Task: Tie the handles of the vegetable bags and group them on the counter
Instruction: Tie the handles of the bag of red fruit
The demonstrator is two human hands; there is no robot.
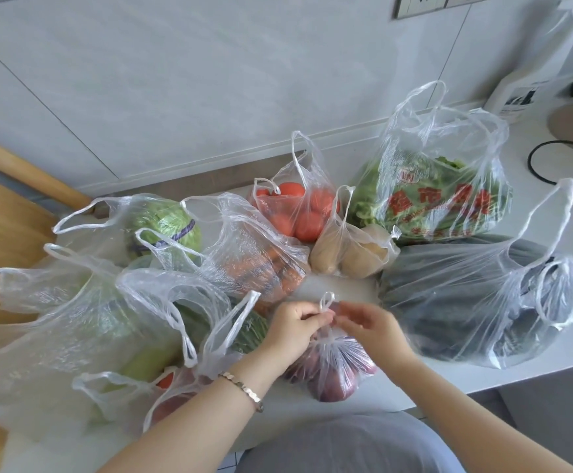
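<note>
Onion bag (332, 367) sits at the near edge of the table (339, 281), right in front of the body, so both hands can work above it. Left hand (293, 322): fingers curled tight, pinching the twisted handles (327, 302) just over the gathered neck, likely to stop the knot slipping. Right hand (375, 327) meets it from the other side, fingers narrow, thumb and forefinger nipping what I take for the loose strand. The film is clear, so that's my best read. One small loop stands up above the pinch. My call: knot is being cinched.

Other bags fan out behind, within reach, most with handles loose and upright: tomato bag (298, 213), carrot bag (261, 268), cabbage bag (165, 227), printed greens bag (442, 203). Potato bag (349, 257) may be tied, I can't tell. Grouping looks barely begun.

Hard to see: far-left bags are cut by the frame and smeared. The bag under the left forearm shows only a bit of red. Contents of the dark bag (465, 302) are unclear.
</note>
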